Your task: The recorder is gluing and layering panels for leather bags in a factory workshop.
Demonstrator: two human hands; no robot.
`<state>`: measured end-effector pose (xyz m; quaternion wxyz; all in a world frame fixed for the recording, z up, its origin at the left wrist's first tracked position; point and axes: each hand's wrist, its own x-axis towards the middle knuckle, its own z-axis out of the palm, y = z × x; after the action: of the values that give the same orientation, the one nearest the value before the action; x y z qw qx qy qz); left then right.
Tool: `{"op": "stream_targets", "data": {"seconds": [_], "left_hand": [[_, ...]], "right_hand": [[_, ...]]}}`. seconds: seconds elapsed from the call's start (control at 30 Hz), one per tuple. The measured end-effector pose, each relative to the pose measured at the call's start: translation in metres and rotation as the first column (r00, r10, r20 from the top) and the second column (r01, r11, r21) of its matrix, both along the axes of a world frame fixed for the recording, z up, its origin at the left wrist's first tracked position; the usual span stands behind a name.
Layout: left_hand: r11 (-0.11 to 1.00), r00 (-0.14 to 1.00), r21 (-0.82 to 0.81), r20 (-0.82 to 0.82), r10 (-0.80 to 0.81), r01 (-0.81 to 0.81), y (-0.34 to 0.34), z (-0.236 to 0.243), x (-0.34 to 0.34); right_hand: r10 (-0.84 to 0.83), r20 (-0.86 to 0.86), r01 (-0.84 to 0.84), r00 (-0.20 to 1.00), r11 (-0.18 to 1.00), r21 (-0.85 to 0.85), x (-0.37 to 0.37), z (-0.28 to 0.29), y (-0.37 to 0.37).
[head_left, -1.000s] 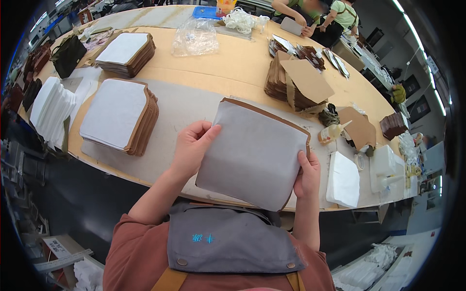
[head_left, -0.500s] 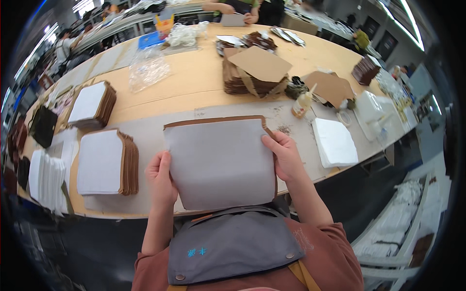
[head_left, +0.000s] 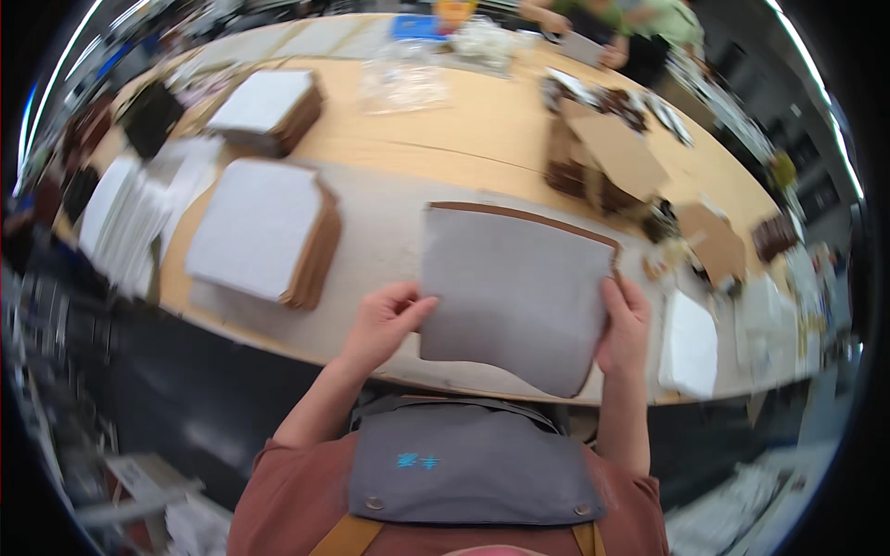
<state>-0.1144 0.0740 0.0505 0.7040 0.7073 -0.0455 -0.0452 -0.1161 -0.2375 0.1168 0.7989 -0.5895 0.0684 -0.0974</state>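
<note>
I hold a grey, roughly square sheet with a brown top edge [head_left: 512, 287] out over the table. My left hand [head_left: 389, 320] pinches its lower left edge between thumb and fingers. My right hand [head_left: 623, 320] grips its right side, thumb on the face and fingers partly hidden behind. Left of it lies a stack of white-topped brown pieces [head_left: 250, 222]. A white stack [head_left: 688, 341] lies beside my right hand. The picture is blurred by motion.
Further stacks sit at the back left [head_left: 255, 102], far left [head_left: 119, 222] and back right [head_left: 607, 148]. A glue bottle [head_left: 667, 259], cardboard pieces [head_left: 714, 236], a plastic bag [head_left: 403, 83] and a blue tray [head_left: 417, 28] lie around. Co-workers [head_left: 607, 32] work across the table.
The view has swung right and back. The sheet and both hands have shifted relative to my body, and my left hand now holds the left edge lower down, near its bottom.
</note>
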Motion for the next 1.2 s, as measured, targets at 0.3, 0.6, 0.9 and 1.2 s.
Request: {"op": "stream_targets", "data": {"seconds": [0.3, 0.6, 0.9, 1.2], "left_hand": [[0.863, 0.888, 0.249, -0.024, 0.46, -0.44, 0.148, 0.044, -0.013], [0.821, 0.854, 0.313, -0.057, 0.518, -0.477, 0.304, 0.096, 0.059], [0.712, 0.793, 0.442, -0.003, 0.61, -0.546, 0.337, 0.025, 0.087], [0.573, 0.834, 0.677, 0.114, 0.54, -0.463, 0.326, 0.033, 0.091]], "right_hand": [[0.529, -0.064, -0.463, 0.846, 0.669, -0.581, 0.074, 0.009, 0.122], [0.774, -0.112, -0.762, 0.623, 0.568, -0.31, 0.168, -0.026, 0.289], [0.781, -0.104, -0.733, 0.616, 0.519, -0.44, 0.192, -0.07, 0.317], [0.765, -0.085, -0.711, 0.638, 0.544, -0.446, 0.189, -0.073, 0.316]]}}
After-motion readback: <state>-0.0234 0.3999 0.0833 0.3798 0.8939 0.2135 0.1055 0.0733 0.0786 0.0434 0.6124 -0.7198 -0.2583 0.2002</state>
